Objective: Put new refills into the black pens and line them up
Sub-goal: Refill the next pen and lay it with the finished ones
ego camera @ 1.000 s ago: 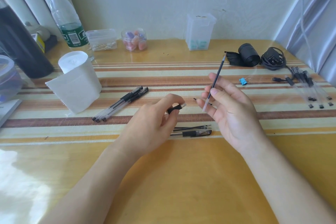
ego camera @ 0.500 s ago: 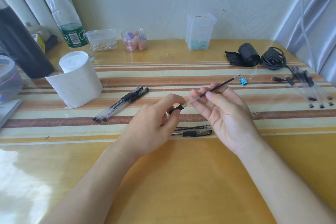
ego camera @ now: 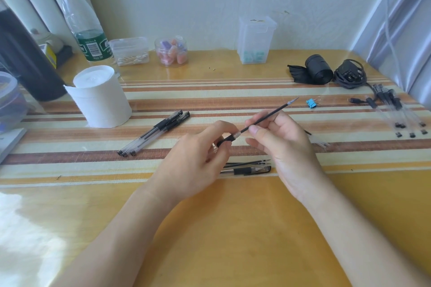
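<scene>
My left hand (ego camera: pixel 198 158) grips a pen barrel (ego camera: pixel 229 138) with a black grip, its open end pointing up and right. My right hand (ego camera: pixel 282 144) pinches a thin black refill (ego camera: pixel 270 115) whose lower end sits inside the barrel; its metal tip points toward the far right. Three capped black pens (ego camera: pixel 155 133) lie side by side to the left. A capped pen (ego camera: pixel 250 170) and loose refills (ego camera: pixel 247 163) lie on the table just below my hands. Part of the barrel is hidden in my left palm.
A roll of tissue (ego camera: pixel 100 96) stands at left, with a bottle (ego camera: pixel 86 30) and small plastic boxes along the wall. A blue binder clip (ego camera: pixel 311 103), a black roll (ego camera: pixel 318 72), a cable bundle (ego camera: pixel 348 74) and clear pen barrels with caps (ego camera: pixel 398 114) lie at right.
My right hand swung the refill from upright down to a slant and slid its lower end into the barrel held in my left hand.
</scene>
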